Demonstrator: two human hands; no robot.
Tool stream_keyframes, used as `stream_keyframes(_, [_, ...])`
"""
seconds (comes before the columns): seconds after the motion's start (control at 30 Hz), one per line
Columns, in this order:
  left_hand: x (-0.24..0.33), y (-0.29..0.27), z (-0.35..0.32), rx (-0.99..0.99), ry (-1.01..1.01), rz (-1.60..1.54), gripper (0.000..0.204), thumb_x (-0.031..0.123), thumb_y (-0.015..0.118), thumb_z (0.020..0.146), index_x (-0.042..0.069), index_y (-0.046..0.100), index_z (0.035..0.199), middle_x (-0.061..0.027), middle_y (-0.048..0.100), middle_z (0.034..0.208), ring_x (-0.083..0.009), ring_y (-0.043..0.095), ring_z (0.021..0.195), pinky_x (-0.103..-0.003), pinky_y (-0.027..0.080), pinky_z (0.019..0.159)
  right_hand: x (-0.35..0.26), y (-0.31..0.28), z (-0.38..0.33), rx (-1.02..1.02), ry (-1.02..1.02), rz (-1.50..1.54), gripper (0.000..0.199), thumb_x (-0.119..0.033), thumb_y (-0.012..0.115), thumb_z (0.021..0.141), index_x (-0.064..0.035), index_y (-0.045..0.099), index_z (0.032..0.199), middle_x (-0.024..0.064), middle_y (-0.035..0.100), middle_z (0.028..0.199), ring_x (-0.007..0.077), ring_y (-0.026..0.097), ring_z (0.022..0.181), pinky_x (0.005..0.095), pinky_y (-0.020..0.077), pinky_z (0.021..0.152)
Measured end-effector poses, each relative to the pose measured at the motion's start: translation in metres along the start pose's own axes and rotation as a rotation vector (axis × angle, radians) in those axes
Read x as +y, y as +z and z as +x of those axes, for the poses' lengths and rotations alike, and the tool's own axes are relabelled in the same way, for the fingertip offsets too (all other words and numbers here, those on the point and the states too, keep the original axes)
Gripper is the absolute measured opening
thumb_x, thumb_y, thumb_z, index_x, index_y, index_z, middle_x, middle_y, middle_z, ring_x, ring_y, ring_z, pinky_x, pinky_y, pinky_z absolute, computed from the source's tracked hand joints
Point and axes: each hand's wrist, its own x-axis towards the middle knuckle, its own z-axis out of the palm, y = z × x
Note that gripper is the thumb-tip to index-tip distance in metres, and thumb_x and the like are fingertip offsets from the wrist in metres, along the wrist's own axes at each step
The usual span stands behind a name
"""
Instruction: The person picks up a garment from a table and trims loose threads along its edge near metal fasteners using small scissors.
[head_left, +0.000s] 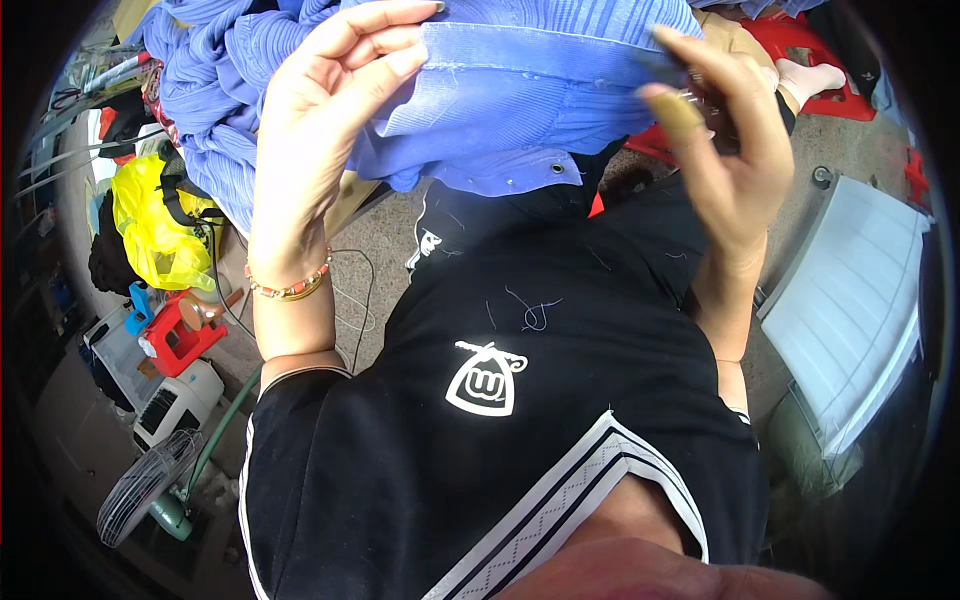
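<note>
1. The blue cloth (500,90) looks soft, light and floppy. It will likely bend and slide, so hold it by its thick folded edge.
2. Your left hand (320,110) pinches that edge, thumb under, fingers on top.
3. Your right hand (730,150) pinches the other end, along with something small and dark that you cannot make out.
4. The cloth stretches between both hands, up above your black shirt (500,430).

Blue garment (520,90) cut off by the top edge above both grips, small dark object behind the right hand (725,150) fingers blurred, unidentifiable, right thumb tip smeared.
</note>
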Motion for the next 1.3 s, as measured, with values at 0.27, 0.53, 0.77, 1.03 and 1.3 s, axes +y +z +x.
stream_keyframes(0.27, [0.005,0.003,-0.004,-0.003,0.038,-0.083,0.038,0.001,0.066,0.092,0.000,0.060,0.129,-0.0025,0.069,0.105,-0.0040,0.062,0.093,-0.016,0.047,0.083,-0.012,0.028,0.016,-0.088,-0.170,0.159,0.049,0.001,0.084,0.067,-0.0017,0.073,0.114,0.0043,0.058,0.088,0.0110,0.053,0.071,0.0236,0.0411,0.059])
stream_keyframes(0.53, [-0.001,0.004,-0.002,-0.035,0.114,-0.167,0.036,-0.001,0.064,0.092,-0.003,0.059,0.127,-0.0108,0.071,0.109,-0.0124,0.067,0.102,-0.023,0.050,0.093,-0.018,0.035,0.018,-0.062,-0.182,0.142,0.050,-0.002,0.085,0.065,-0.0029,0.074,0.113,0.0038,0.057,0.086,0.0114,0.052,0.069,0.0242,0.0404,0.059])
stream_keyframes(0.77, [-0.005,0.005,-0.002,-0.032,0.114,-0.168,0.035,-0.001,0.064,0.092,-0.004,0.059,0.126,-0.0113,0.071,0.109,-0.0130,0.067,0.102,-0.023,0.050,0.093,-0.021,0.039,0.017,-0.063,-0.143,0.151,0.048,-0.003,0.085,0.066,-0.0038,0.074,0.113,0.0035,0.058,0.086,0.0112,0.052,0.069,0.0246,0.0405,0.058])
stream_keyframes(1.03, [-0.006,0.005,-0.002,-0.045,0.110,-0.181,0.034,-0.002,0.064,0.092,-0.004,0.060,0.126,-0.0110,0.070,0.110,-0.0127,0.067,0.102,-0.023,0.050,0.093,-0.020,0.040,0.019,-0.058,-0.158,0.154,0.047,-0.002,0.085,0.066,-0.0046,0.075,0.111,0.0031,0.057,0.084,0.0109,0.051,0.068,0.0245,0.0403,0.057])
stream_keyframes(1.3, [-0.006,0.006,-0.001,-0.023,0.103,-0.170,0.034,-0.002,0.065,0.092,-0.003,0.060,0.125,-0.0099,0.070,0.110,-0.0115,0.066,0.101,-0.023,0.050,0.091,-0.017,0.043,0.017,-0.038,-0.191,0.138,0.044,-0.001,0.085,0.066,-0.0036,0.076,0.109,0.0029,0.057,0.083,0.0108,0.051,0.065,0.0239,0.0395,0.055])
